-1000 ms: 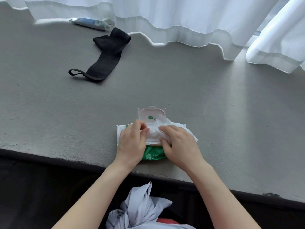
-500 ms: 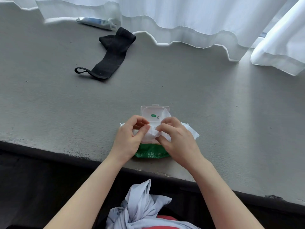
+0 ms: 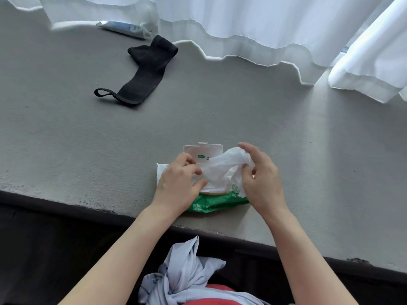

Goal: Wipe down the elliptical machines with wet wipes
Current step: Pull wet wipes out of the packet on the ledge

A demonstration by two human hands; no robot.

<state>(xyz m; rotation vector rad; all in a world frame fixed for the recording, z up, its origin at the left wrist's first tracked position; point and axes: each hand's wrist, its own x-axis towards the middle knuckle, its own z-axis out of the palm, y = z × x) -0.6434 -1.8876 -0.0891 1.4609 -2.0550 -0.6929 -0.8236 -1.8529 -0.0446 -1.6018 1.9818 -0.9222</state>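
A green and white pack of wet wipes [image 3: 217,203] lies near the front edge of the grey ledge [image 3: 88,150], its white flip lid [image 3: 203,150] standing open. My left hand [image 3: 179,186] rests on the pack's left side, fingers curled at the opening. My right hand [image 3: 261,177] pinches a white wet wipe [image 3: 224,167] that stretches from the opening up and to the right. No elliptical machine is in view.
A black strap with a loop [image 3: 141,73] lies at the back left, with a white tube [image 3: 124,28] behind it. White curtains [image 3: 242,25] hang along the back. A knotted pale blue cloth [image 3: 187,276] sits at my waist below the ledge.
My right hand has moved up and to the right, drawing the wipe out of the pack. My left hand stays on the pack.
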